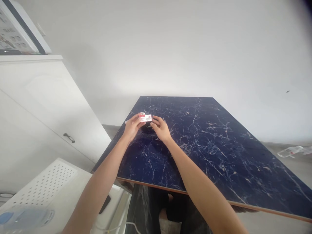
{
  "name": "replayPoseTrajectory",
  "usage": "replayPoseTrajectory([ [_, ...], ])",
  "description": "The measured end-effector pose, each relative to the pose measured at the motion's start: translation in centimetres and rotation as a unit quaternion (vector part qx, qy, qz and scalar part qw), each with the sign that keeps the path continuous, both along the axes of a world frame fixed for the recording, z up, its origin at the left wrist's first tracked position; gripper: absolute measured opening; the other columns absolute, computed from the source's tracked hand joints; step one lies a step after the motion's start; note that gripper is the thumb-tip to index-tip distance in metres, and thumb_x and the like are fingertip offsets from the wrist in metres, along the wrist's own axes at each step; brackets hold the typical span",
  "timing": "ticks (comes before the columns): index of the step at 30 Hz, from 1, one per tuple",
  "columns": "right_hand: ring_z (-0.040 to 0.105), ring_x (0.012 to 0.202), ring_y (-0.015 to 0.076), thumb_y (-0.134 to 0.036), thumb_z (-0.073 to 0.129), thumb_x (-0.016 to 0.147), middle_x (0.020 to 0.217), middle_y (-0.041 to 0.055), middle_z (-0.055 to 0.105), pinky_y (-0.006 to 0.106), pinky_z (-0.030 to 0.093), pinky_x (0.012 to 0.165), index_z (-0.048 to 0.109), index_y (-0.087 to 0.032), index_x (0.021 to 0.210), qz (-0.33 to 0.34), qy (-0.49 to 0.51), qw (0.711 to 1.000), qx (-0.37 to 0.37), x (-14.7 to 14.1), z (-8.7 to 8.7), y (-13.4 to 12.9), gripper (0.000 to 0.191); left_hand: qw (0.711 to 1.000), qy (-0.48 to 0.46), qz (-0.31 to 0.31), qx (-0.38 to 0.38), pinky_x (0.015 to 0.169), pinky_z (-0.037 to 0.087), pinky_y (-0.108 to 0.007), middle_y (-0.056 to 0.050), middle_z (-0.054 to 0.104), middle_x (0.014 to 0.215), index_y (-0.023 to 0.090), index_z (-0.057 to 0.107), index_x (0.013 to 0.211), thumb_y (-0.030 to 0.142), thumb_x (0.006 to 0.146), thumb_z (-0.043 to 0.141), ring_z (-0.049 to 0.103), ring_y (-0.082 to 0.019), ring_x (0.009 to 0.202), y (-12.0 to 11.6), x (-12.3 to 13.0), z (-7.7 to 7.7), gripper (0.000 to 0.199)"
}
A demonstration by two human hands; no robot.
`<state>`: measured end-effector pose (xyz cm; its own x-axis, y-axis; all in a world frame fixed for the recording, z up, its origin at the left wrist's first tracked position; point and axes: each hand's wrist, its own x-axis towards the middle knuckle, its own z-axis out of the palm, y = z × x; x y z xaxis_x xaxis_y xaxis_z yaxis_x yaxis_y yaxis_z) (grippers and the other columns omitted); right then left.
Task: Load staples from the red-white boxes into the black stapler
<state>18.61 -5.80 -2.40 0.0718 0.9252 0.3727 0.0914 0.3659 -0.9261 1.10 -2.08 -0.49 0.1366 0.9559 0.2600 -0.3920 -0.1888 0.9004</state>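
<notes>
A small white and red box [146, 118] is held just above the dark blue marbled table [195, 130], its printed face turned up toward me. My left hand [132, 127] is closed on the box's left end, thumb along the near side and fingers behind. At the other end, my right hand [161, 128] pinches the box's right edge between thumb and fingers. A bit of something white shows behind the box, and a small white corner sticks out left of my left hand; I cannot make out what either is.
A white cabinet [48, 107] with a dark handle stands at the left. Below it a perforated white surface [46, 185] bears a clear plastic bottle [29, 218] with a blue cap. A white wall rises behind the table. Clear plastic packaging [292, 151] lies beyond the right edge.
</notes>
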Motion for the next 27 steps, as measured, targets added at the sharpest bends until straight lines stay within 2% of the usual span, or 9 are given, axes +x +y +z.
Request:
replayPoseTrajectory([
  [3,0.072,0.108,0.0211,-0.028,0.056,0.094,0.123,0.0072,0.075,0.038,0.054,0.098,0.061,-0.023,0.132,-0.066,-0.091,0.993,0.036,1.8,-0.1,0.5,0.038,0.992,0.004,0.128,-0.010,0.093,0.060,-0.039,-0.010,0.074,0.114,0.016,0.074,0.106,0.029,0.084,0.074,0.072,-0.024,0.104,1.0,-1.1,0.0,0.025],
  [6,0.066,0.116,0.0271,-0.024,0.052,0.094,0.123,0.0110,0.073,0.046,0.048,0.105,0.067,-0.019,0.123,-0.220,-0.219,0.950,0.025,4.7,-0.8,1.3,0.033,0.947,0.153,0.283,-0.010,0.092,0.059,-0.043,-0.010,0.074,0.110,0.017,0.074,0.101,0.027,0.088,0.062,0.072,-0.026,0.102,1.8,-3.0,-0.4,0.019],
  [8,0.059,0.126,0.0298,-0.022,0.052,0.093,0.133,0.0127,0.068,0.048,0.042,0.111,0.066,-0.018,0.126,-0.223,-0.291,0.930,0.021,6.2,-1.5,1.9,0.036,0.879,0.341,0.332,0.013,0.098,0.053,-0.050,-0.011,0.075,0.108,0.019,0.075,0.098,0.025,0.087,0.062,0.068,-0.031,0.107,1.9,-4.0,-0.8,0.018],
  [10,0.056,0.130,0.0295,-0.021,0.051,0.093,0.137,0.0117,0.066,0.047,0.039,0.113,0.064,-0.018,0.131,-0.174,-0.349,0.921,0.026,6.8,-2.1,2.3,0.040,0.792,0.504,0.341,0.051,0.104,0.045,-0.056,-0.013,0.076,0.107,0.020,0.077,0.098,0.023,0.084,0.065,0.062,-0.037,0.117,1.7,-4.4,-1.3,0.019],
  [12,0.055,0.127,0.0294,-0.020,0.049,0.095,0.135,0.0101,0.066,0.047,0.039,0.111,0.064,-0.021,0.131,-0.127,-0.401,0.907,0.028,6.6,-2.4,2.5,0.039,0.733,0.583,0.336,0.101,0.107,0.041,-0.057,-0.014,0.076,0.107,0.021,0.078,0.102,0.023,0.085,0.064,0.059,-0.038,0.120,1.4,-4.0,-1.7,0.022],
  [13,0.055,0.125,0.0301,-0.021,0.048,0.096,0.134,0.0099,0.066,0.047,0.040,0.109,0.065,-0.022,0.129,-0.112,-0.426,0.897,0.028,6.4,-2.5,2.5,0.038,0.722,0.596,0.326,0.132,0.107,0.041,-0.054,-0.013,0.076,0.107,0.021,0.077,0.105,0.023,0.086,0.062,0.059,-0.037,0.119,1.3,-3.7,-1.8,0.024],
  [17,0.054,0.116,0.0326,-0.021,0.046,0.097,0.130,0.0123,0.063,0.047,0.044,0.102,0.067,-0.024,0.125,-0.115,-0.487,0.865,0.024,5.7,-2.2,1.9,0.035,0.729,0.594,0.250,0.232,0.108,0.043,-0.045,-0.007,0.077,0.107,0.023,0.075,0.114,0.025,0.089,0.061,0.060,-0.031,0.116,1.0,-2.2,-2.0,0.029],
  [21,0.056,0.112,0.0312,-0.015,0.046,0.095,0.126,0.0135,0.062,0.041,0.046,0.096,0.064,-0.023,0.126,-0.123,-0.522,0.843,0.025,5.6,-1.6,1.4,0.037,0.728,0.601,0.202,0.259,0.112,0.041,-0.045,-0.006,0.076,0.114,0.023,0.074,0.120,0.028,0.090,0.063,0.057,-0.031,0.123,1.1,-1.9,-2.3,0.033],
  [27,0.063,0.096,0.0266,-0.015,0.042,0.098,0.118,0.0124,0.068,0.036,0.048,0.083,0.058,-0.020,0.129,-0.141,-0.510,0.848,-0.025,5.8,-0.7,1.0,0.035,0.735,0.599,0.189,0.256,0.114,0.040,-0.046,-0.005,0.075,0.122,0.023,0.072,0.122,0.026,0.090,0.063,0.060,-0.030,0.120,1.4,-2.2,-2.7,0.034],
])
